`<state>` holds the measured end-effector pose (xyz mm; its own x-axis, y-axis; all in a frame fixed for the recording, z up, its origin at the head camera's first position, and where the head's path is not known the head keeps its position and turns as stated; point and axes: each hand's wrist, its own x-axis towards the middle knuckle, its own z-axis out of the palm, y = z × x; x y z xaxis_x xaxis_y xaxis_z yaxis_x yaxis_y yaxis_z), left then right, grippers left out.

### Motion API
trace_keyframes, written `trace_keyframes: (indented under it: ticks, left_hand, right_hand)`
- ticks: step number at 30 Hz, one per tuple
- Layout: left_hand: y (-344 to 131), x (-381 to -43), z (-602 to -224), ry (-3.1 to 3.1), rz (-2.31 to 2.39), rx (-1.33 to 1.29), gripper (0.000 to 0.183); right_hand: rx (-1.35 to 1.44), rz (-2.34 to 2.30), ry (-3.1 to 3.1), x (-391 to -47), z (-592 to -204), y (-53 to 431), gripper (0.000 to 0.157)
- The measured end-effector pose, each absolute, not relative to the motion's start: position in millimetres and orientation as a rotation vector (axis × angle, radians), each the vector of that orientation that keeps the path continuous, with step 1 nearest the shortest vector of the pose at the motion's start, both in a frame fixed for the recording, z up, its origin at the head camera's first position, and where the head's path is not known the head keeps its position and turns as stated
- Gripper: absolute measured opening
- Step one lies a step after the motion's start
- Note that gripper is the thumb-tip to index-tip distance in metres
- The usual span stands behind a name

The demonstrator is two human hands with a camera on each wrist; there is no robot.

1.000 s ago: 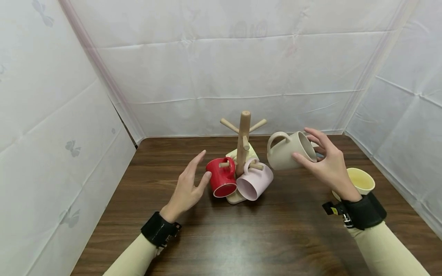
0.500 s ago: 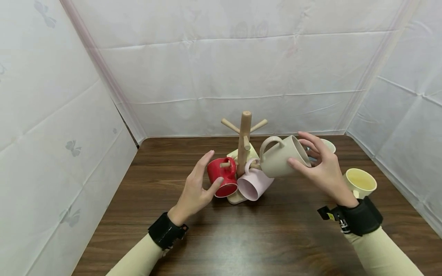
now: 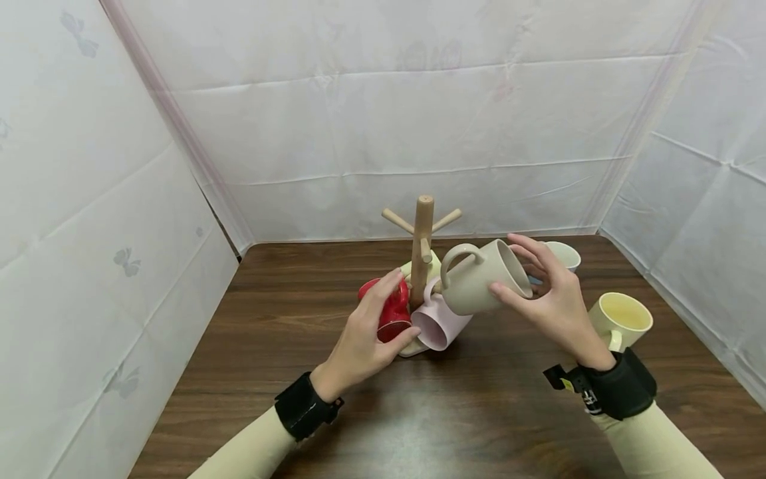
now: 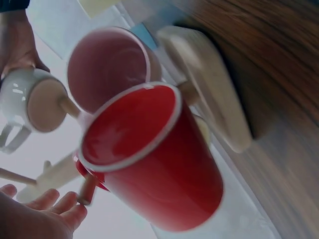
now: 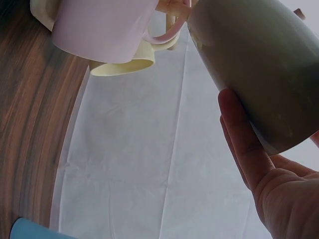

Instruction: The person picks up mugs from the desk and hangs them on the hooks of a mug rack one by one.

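Observation:
My right hand (image 3: 553, 299) grips a beige mug (image 3: 479, 279) near its rim, thumb on the near side. The mug is tilted in the air, handle toward the wooden mug tree (image 3: 423, 226), and partly covers a pink mug (image 3: 451, 322) hanging there. My left hand (image 3: 362, 342) is in front of a red mug (image 3: 395, 313) that hangs on a lower peg. Its fingers are spread and partly hide that mug in the head view. In the left wrist view, the fingertips lie close to the red mug's peg (image 4: 86, 191); contact cannot be told.
Behind the tree's post hangs a pale yellow mug (image 3: 435, 265), mostly hidden. Another yellow mug (image 3: 622, 313) stands on the table at right, beside my wrist. A pale cup (image 3: 564, 255) is behind my right hand. White sheeting (image 3: 335, 146) encloses the wooden table (image 3: 269, 293).
My right hand has brought the beige mug left and slightly down, nearer the tree. The left hand has moved right, from beside the red mug to in front of it.

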<state>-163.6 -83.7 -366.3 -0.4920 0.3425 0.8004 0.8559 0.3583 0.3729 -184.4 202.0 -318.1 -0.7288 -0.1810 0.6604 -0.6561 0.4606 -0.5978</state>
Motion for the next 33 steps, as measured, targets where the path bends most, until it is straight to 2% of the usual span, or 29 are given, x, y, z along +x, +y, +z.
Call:
trace_keyframes:
  ticks: [11,17,23,33]
  left_hand:
    - [-69.8,-155.9,-356.4,-1.970,-1.047,-1.095,0.082]
    - [-66.5,-160.5,-368.9,-1.993,-1.075,-1.107,0.088]
    - [-66.4,-167.7,-387.2,-2.051,-1.045,-1.061,0.083]
    - [-68.1,-169.4,-389.9,-2.040,-1.047,-1.048,0.082]
  right_hand:
    - [0.733,1.317,-2.185,-159.9,-300.2,186.0,0.069]
    - [0.826,1.404,-2.140,-157.4,-302.3,176.6,0.070]
    - [0.857,1.417,-2.132,-157.2,-304.7,168.9,0.068]
    - [0.857,1.396,-2.177,-154.4,-306.0,162.9,0.066]
